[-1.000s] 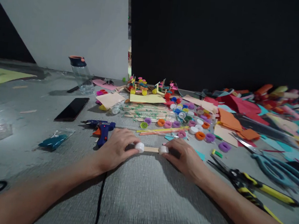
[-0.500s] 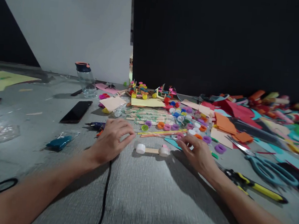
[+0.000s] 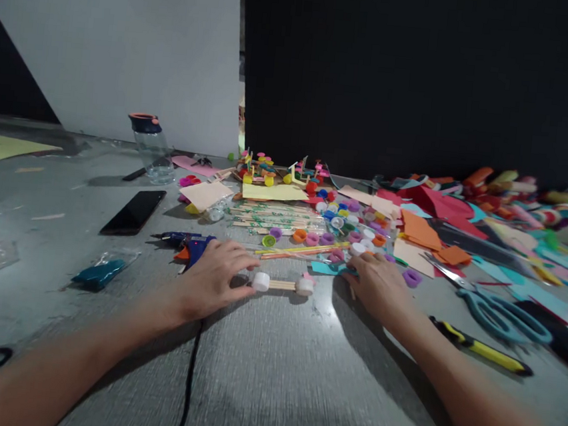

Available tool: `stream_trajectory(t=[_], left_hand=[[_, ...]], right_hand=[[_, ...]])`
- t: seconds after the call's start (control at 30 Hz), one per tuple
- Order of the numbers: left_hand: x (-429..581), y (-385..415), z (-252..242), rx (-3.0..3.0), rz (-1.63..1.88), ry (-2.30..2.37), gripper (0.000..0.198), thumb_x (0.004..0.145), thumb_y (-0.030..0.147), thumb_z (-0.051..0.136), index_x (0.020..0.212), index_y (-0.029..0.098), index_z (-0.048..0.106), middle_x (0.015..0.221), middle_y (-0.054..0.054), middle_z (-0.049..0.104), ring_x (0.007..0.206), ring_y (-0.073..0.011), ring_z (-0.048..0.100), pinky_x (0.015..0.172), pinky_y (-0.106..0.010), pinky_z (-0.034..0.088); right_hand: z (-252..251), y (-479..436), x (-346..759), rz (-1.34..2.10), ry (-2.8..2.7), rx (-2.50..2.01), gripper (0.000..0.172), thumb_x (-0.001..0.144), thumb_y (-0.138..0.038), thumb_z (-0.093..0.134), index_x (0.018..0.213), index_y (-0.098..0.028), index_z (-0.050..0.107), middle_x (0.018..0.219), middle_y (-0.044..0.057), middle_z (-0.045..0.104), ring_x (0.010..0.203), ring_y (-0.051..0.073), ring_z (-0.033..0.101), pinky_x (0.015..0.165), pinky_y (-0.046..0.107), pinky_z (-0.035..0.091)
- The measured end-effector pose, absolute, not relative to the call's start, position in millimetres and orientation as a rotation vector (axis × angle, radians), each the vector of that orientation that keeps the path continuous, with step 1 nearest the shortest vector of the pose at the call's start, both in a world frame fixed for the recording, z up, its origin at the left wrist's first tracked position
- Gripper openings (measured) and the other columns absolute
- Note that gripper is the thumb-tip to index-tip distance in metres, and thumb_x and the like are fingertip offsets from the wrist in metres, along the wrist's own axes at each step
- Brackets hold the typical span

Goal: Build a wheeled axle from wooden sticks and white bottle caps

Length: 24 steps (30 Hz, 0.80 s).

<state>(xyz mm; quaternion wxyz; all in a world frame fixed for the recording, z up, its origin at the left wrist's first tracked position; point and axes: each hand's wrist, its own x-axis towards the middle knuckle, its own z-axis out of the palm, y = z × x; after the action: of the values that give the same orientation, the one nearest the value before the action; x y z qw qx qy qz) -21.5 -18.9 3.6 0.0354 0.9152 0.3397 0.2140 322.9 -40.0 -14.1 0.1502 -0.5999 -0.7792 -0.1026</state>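
A short bundle of wooden sticks (image 3: 282, 285) lies in front of me, with a white bottle cap (image 3: 260, 282) at its left end and another white cap (image 3: 304, 286) at its right end. My left hand (image 3: 215, 275) is open, thumb and forefinger apart beside the left cap; whether they touch it I cannot tell. Behind that hand lies a blue glue gun (image 3: 199, 248), partly covered. My right hand (image 3: 376, 283) is low over the table, fingers curled down beside a light-blue piece (image 3: 326, 268). Its fingertips are partly hidden, and what they hold I cannot make out. A small pink piece (image 3: 308, 278) touches the right cap.
Coloured bottle caps (image 3: 300, 236), wrapped sticks (image 3: 268, 217) and straws (image 3: 305, 250) lie beyond my hands. To the right are scissors (image 3: 502, 316) and a yellow-black tool (image 3: 482, 347). A phone (image 3: 133, 212), bottle (image 3: 152, 150) and blue packet (image 3: 100, 274) are leftward; a black cord (image 3: 190, 378) runs toward me.
My left hand has moved right to the left cap, uncovering more of the glue gun. My right hand has lowered, its fingers curling down near the light-blue piece. The view has shifted slightly.
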Motion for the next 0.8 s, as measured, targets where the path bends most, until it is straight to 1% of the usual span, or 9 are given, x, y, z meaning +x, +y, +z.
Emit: stream_trajectory(t=[0.07,0.13,0.2,0.3,0.37,0.5,0.57,0.7,0.8], left_hand=[[-19,-20,2,2.799,0.665,1.035,0.026,0.088,0.032,0.072,0.111,0.022,0.068,0.111,-0.006,0.074,0.109,-0.0281,0.061,0.090,-0.043,0.041],[-16,-21,1,2.785,0.672,1.023,0.023,0.089,0.030,0.070,0.111,0.023,0.068,0.111,-0.005,0.073,0.108,-0.0273,0.062,0.090,-0.043,0.041],[-15,-22,-1,2.773,0.677,1.013,0.021,0.089,0.029,0.070,0.110,0.024,0.068,0.111,-0.004,0.073,0.108,-0.0267,0.062,0.089,-0.042,0.042],[-14,-21,-3,2.759,0.675,1.015,0.018,0.090,0.027,0.069,0.107,0.025,0.069,0.108,-0.003,0.074,0.106,-0.0263,0.063,0.087,-0.042,0.041],[-14,-21,-2,2.748,0.670,1.021,0.016,0.090,0.027,0.068,0.106,0.024,0.069,0.107,-0.004,0.074,0.105,-0.0264,0.063,0.087,-0.042,0.041],[-10,-27,1,2.726,0.671,1.016,0.016,0.089,0.026,0.071,0.104,0.023,0.069,0.107,-0.004,0.074,0.105,-0.0269,0.063,0.089,-0.043,0.040],[-7,-34,1,2.715,0.676,1.006,0.016,0.089,0.026,0.072,0.104,0.023,0.068,0.106,-0.003,0.073,0.105,-0.0264,0.064,0.089,-0.043,0.040],[0,-44,-1,2.696,0.679,0.985,0.014,0.091,0.029,0.071,0.103,0.023,0.067,0.103,-0.003,0.074,0.101,-0.0251,0.064,0.088,-0.042,0.040],[0,-46,-4,2.686,0.668,0.977,0.017,0.091,0.032,0.071,0.104,0.022,0.067,0.104,-0.004,0.074,0.101,-0.0254,0.063,0.086,-0.041,0.041]], right_hand=[[-11,-41,320,-0.284,-2.220,-1.702,0.007,0.089,-0.015,0.065,0.093,-0.014,0.070,0.086,0.016,0.067,0.091,0.037,0.061,0.076,0.048,0.048],[-6,-45,312,-0.218,-2.253,-1.609,0.008,0.094,-0.018,0.062,0.098,-0.016,0.068,0.094,0.015,0.068,0.095,0.035,0.062,0.081,0.047,0.050],[-2,-51,301,-0.110,-2.319,-1.473,0.009,0.096,-0.023,0.065,0.103,-0.019,0.067,0.105,0.012,0.068,0.101,0.030,0.062,0.085,0.043,0.051],[-1,-57,284,0.044,-2.412,-1.298,0.024,0.090,-0.024,0.076,0.112,-0.021,0.066,0.113,0.009,0.067,0.106,0.026,0.062,0.088,0.038,0.052],[-3,-58,278,0.105,-2.440,-1.236,0.024,0.090,-0.020,0.077,0.112,-0.021,0.066,0.112,0.008,0.067,0.105,0.026,0.061,0.089,0.038,0.052],[-3,-59,279,0.166,-2.436,-1.219,0.013,0.093,-0.016,0.072,0.105,-0.018,0.066,0.109,0.010,0.066,0.103,0.027,0.060,0.089,0.040,0.051],[1,-63,280,0.192,-2.437,-1.234,0.011,0.092,-0.014,0.073,0.100,-0.017,0.066,0.105,0.010,0.066,0.100,0.026,0.059,0.086,0.040,0.050],[9,-73,282,0.265,-2.476,-1.270,0.009,0.091,-0.013,0.072,0.090,-0.019,0.065,0.091,0.006,0.064,0.089,0.024,0.059,0.075,0.034,0.047],[11,-75,282,0.313,-2.489,-1.295,0.010,0.090,-0.014,0.075,0.092,-0.019,0.066,0.090,0.005,0.064,0.089,0.024,0.058,0.073,0.032,0.044]])
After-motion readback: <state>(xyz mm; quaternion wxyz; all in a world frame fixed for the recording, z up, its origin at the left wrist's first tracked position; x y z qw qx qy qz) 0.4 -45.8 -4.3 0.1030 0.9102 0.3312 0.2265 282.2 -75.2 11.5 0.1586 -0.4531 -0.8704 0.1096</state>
